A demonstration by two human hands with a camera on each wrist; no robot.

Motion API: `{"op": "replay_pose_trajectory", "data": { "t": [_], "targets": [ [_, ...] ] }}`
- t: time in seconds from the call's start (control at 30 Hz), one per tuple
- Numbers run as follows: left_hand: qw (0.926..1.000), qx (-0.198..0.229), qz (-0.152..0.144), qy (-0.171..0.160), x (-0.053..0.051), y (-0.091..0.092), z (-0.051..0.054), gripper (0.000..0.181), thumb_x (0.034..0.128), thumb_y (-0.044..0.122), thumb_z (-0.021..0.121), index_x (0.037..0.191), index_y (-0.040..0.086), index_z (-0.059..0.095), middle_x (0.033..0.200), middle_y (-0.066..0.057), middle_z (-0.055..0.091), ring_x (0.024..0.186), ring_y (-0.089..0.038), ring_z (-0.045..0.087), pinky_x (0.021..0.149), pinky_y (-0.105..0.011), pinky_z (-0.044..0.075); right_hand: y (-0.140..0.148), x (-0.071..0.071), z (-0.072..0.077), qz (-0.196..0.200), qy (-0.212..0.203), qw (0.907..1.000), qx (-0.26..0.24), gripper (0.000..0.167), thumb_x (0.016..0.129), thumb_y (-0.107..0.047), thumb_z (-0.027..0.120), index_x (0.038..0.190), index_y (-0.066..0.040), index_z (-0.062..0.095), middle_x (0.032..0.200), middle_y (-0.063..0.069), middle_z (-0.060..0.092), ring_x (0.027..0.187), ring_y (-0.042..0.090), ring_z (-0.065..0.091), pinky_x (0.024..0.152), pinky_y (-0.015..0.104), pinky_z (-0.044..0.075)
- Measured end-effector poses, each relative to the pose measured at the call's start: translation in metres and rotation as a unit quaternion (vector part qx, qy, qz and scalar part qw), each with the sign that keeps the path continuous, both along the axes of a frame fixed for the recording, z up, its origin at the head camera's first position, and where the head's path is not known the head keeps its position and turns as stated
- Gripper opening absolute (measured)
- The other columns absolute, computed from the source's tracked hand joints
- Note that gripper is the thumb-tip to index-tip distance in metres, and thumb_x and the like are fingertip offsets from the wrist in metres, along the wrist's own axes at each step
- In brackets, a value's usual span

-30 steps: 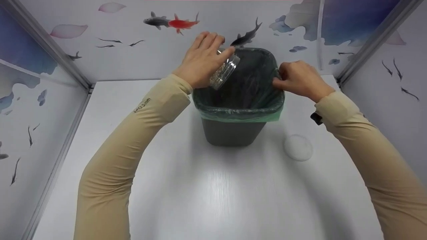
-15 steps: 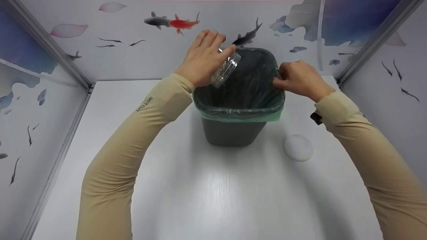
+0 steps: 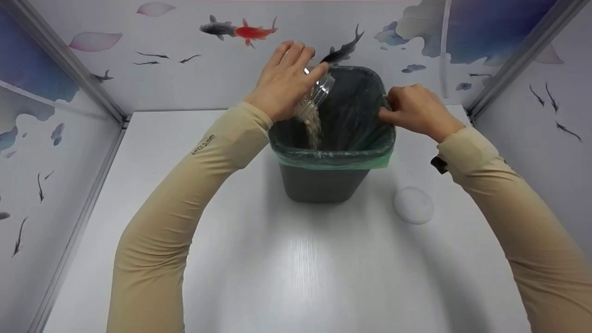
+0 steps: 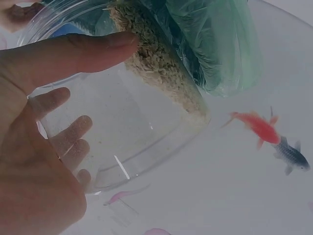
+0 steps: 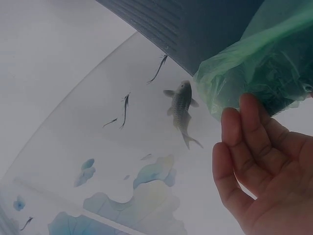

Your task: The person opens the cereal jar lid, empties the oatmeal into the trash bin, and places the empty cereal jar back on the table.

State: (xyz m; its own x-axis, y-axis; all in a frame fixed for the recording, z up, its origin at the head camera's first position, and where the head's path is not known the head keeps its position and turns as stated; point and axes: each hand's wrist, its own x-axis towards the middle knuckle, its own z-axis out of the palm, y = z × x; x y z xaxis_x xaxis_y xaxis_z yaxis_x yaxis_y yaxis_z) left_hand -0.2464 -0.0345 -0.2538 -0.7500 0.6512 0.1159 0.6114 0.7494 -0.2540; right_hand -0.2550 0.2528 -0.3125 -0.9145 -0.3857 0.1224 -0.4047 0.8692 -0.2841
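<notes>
My left hand [image 3: 284,83] grips a clear jar [image 4: 122,117], tipped with its mouth over a grey trash bin [image 3: 323,182]. Tan, flaky bits [image 4: 156,68] lie along the lower side of the jar, and a stream of them [image 3: 312,125] falls into the bin. A green plastic bag [image 3: 333,161] lines the bin and folds over its rim. On the bin's right side my right hand [image 3: 418,111] holds the rim and bag edge, its fingers curled over from outside in the right wrist view. The bottom of the bin's inside is hidden in shadow.
A round, clear lid [image 3: 413,205] lies on the white table [image 3: 259,273], to the right of the bin. Panels printed with fish and leaves [image 3: 166,88] close in the back and both sides.
The left hand has tilted the jar further and shifted slightly right. Tan bits now pour out, where none were falling before. My right hand stays in place.
</notes>
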Motion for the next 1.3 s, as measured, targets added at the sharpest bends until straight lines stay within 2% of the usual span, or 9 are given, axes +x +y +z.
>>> {"op": "replay_pose_trajectory", "data": {
  "t": [0.3,0.73,0.97,1.2,1.3],
  "targets": [
    [1.0000,-0.002,-0.004,0.007,-0.0005,0.0002,-0.0007,0.077,0.0776,0.001,0.071,0.145,0.013,0.035,0.143,-0.019,0.033,0.135,-0.036,0.025,0.114,-0.043,0.010,0.0005,0.0002,-0.0002,0.002,0.003,1.0000,0.004,0.021,0.088,-0.021,0.055,0.078,-0.003,0.056,0.064,0.009,0.052,0.055,0.025,0.046,0.051,0.036,0.035],
    [0.9999,0.003,-0.009,0.003,-0.0016,0.0025,-0.0019,0.075,0.0807,0.003,0.067,0.147,0.015,0.034,0.145,-0.019,0.032,0.135,-0.036,0.024,0.114,-0.043,0.007,0.0006,-0.0007,-0.0017,0.001,0.004,1.0000,-0.002,0.022,0.088,-0.022,0.055,0.082,-0.001,0.058,0.067,0.010,0.055,0.057,0.026,0.048,0.053,0.037,0.037],
    [0.9997,0.004,-0.019,0.014,-0.0031,0.0027,-0.0053,0.076,0.0798,0.002,0.070,0.146,0.015,0.036,0.145,-0.019,0.033,0.135,-0.036,0.025,0.114,-0.044,0.008,0.0011,-0.0004,-0.0026,-0.002,0.000,1.0000,-0.005,0.023,0.089,-0.023,0.055,0.084,-0.001,0.060,0.069,0.011,0.056,0.059,0.026,0.050,0.053,0.037,0.039],
    [0.9997,0.001,-0.020,0.014,-0.0028,0.0039,-0.0058,0.069,0.0860,0.003,0.064,0.147,0.015,0.035,0.146,-0.019,0.032,0.137,-0.036,0.023,0.115,-0.043,0.007,0.0018,-0.0006,-0.0035,-0.001,-0.002,1.0000,-0.007,0.022,0.089,-0.023,0.056,0.082,-0.002,0.058,0.068,0.010,0.055,0.058,0.026,0.048,0.053,0.037,0.038],
    [0.9996,-0.003,-0.021,0.020,-0.0020,0.0038,-0.0065,0.070,0.0856,0.004,0.066,0.147,0.015,0.034,0.146,-0.019,0.032,0.137,-0.036,0.024,0.115,-0.043,0.008,0.0017,-0.0004,-0.0034,0.000,-0.005,1.0000,-0.005,0.023,0.089,-0.023,0.055,0.082,-0.002,0.058,0.067,0.011,0.055,0.057,0.026,0.048,0.053,0.036,0.037]
  ]
}}
